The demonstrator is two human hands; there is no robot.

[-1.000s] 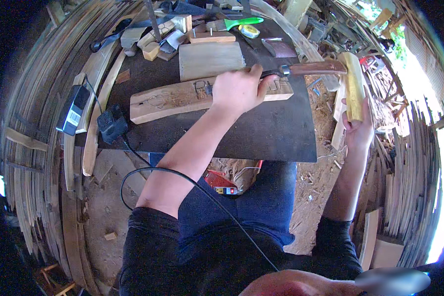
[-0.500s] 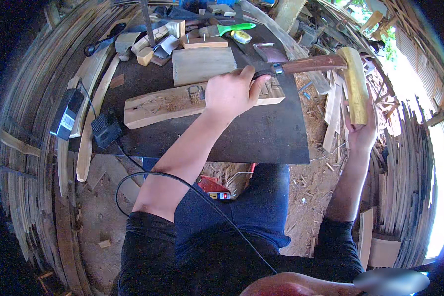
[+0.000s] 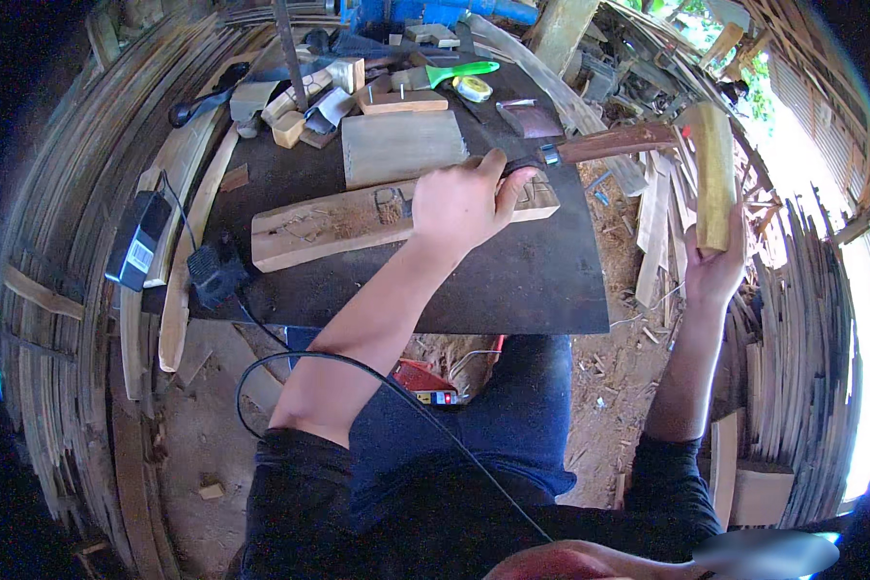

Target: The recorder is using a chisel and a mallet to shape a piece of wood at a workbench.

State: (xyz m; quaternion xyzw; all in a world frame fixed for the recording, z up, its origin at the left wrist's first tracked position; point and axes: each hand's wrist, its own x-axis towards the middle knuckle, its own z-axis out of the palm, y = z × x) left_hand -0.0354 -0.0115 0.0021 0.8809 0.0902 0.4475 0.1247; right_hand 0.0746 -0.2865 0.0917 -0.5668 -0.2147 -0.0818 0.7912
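My left hand (image 3: 459,205) is closed round the dark metal neck of a chisel (image 3: 614,143), whose brown wooden handle points to the right. Its cutting end is hidden by the hand. At the far end of that handle, a yellowish wooden club (image 3: 713,174) stands upright, touching or very close to it. My right hand (image 3: 715,269) grips the club's lower end. Beneath my left hand lies a thick wooden board (image 3: 329,227) with dark outlined marks and carved recesses, sprinkled with shavings. Part of the board is covered by the hand.
Behind the board on the dark table (image 3: 512,290) lie a flat wood panel (image 3: 403,147), a green-handled brush (image 3: 461,72), a tape measure (image 3: 473,89) and wood blocks (image 3: 288,129). A black cable (image 3: 387,379) crosses my left arm. Wood strips (image 3: 653,227) lean at the right.
The whole view has shifted slightly, so the table and hands appear a little lower. Both hands keep the same grips, and the club remains at the chisel handle's end.
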